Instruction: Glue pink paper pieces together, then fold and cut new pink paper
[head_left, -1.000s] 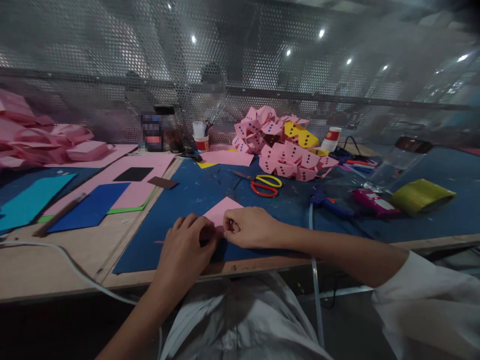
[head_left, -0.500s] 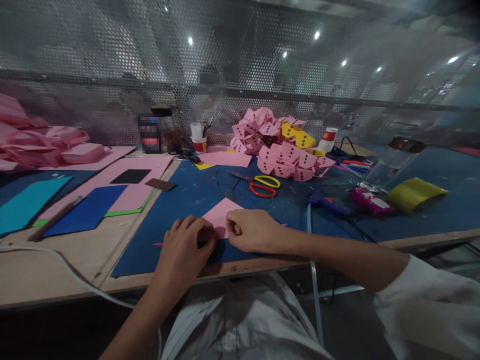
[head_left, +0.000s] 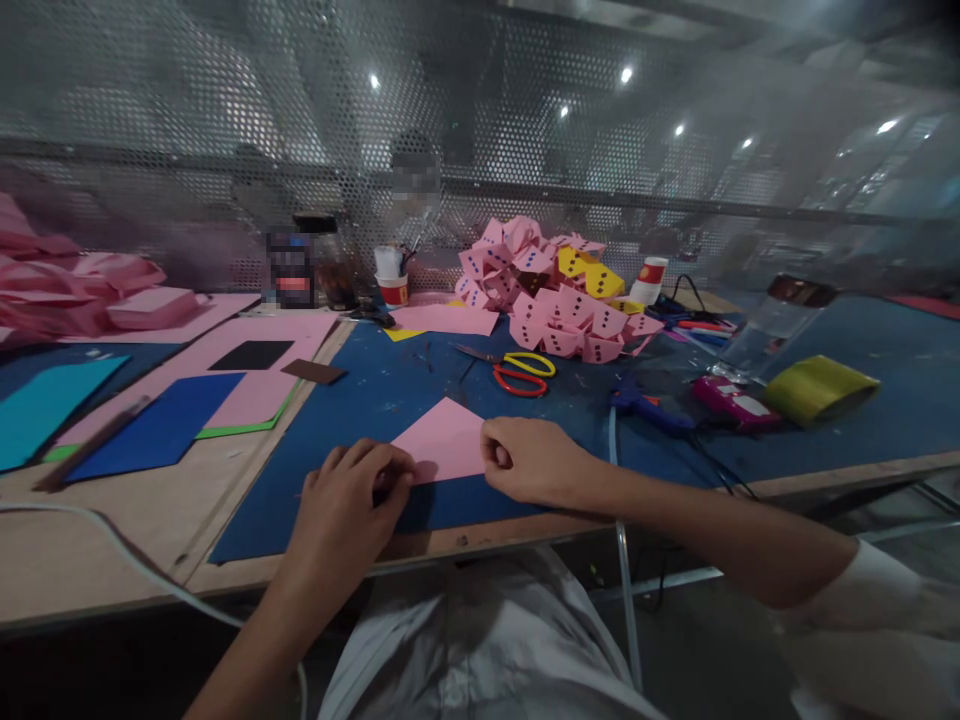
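A pink sheet of paper [head_left: 444, 450] lies on the blue mat, showing a peak at the top and a straight lower edge, like a folded triangle. My left hand [head_left: 349, 500] has its fingers curled and closed at the sheet's left corner. On the right part of the same sheet, my right hand [head_left: 536, 460] is closed in a fist, knuckles pressed on the paper near its lower edge. Both side corners are covered by my hands. Just beyond the sheet rests a pair of scissors [head_left: 523, 375] with one red and one yellow handle loop.
Pink paper shapes with dark dots [head_left: 570, 310] are heaped at the back. To the right are a blue glue gun [head_left: 649, 408], a magenta device [head_left: 735, 402], a yellow roll [head_left: 821, 388] and a clear bottle [head_left: 776, 325]. Coloured sheets [head_left: 161, 425] and a cable [head_left: 112, 535] lie left.
My hands have moved apart along the sheet's lower edge, the left one leftward and the right one rightward. More of the pink paper shows between them.
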